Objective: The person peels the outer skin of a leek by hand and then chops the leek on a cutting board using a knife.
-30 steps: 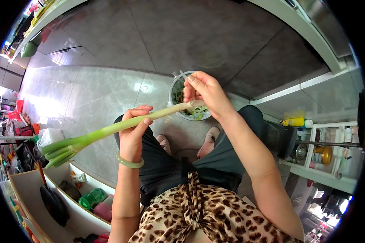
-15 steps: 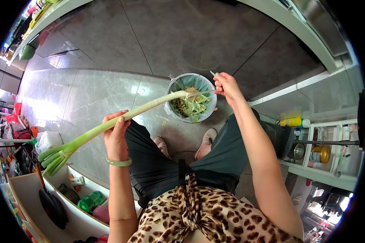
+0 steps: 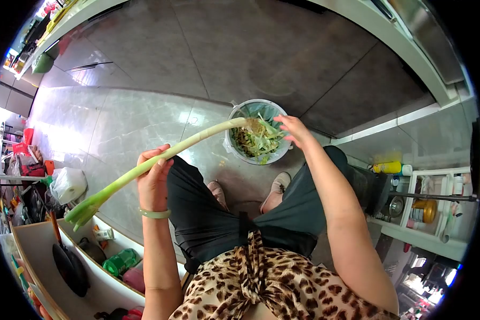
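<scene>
My left hand point(image 3: 154, 168) is closed around the middle of a long green onion point(image 3: 181, 147). Its leafy green end hangs toward the lower left, over the open drawer. The white root end reaches over a bin point(image 3: 258, 158) on the floor, lined with a bag and holding leaf scraps point(image 3: 260, 141). At the bin's right rim is my right hand point(image 3: 295, 131), fingers apart, with nothing visible held in it. A small gap separates it from the root end.
An open drawer point(image 3: 98, 256) at lower left holds a black pan point(image 3: 69, 269) and a green bottle point(image 3: 120, 262). Dark cabinet fronts point(image 3: 240, 48) stand beyond the bin. On the right, a pulled-out rack point(image 3: 410, 226) holds jars and bottles. My feet are just below the bin.
My right hand has let go of a thin pale strip of peel, and its fingers have spread. The onion has shifted slightly, still in my left hand, and its leafy end has turned.
</scene>
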A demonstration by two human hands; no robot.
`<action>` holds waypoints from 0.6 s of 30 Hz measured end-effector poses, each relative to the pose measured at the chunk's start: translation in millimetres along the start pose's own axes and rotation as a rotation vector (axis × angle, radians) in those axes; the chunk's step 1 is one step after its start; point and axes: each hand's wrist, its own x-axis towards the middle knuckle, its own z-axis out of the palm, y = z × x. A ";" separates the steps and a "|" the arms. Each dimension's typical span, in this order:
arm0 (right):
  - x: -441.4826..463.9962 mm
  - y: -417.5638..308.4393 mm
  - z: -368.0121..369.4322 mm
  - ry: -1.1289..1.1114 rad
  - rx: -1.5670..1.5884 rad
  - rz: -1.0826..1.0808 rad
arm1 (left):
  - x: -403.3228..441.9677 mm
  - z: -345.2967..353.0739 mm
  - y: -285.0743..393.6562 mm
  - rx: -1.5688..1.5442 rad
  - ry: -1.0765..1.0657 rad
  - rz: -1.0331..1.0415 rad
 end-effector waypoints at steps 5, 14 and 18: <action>-40.9 -70.5 6.4 0.151 -0.460 -0.749 | -4.1 0.6 -2.6 -0.085 -0.123 -0.026; -140.9 -111.8 68.8 -0.255 -0.850 -1.207 | -6.0 20.3 10.4 -0.109 -0.250 -0.082; -134.8 -99.5 68.0 -0.328 -0.829 -1.148 | -9.2 26.4 9.7 -0.085 -0.242 -0.083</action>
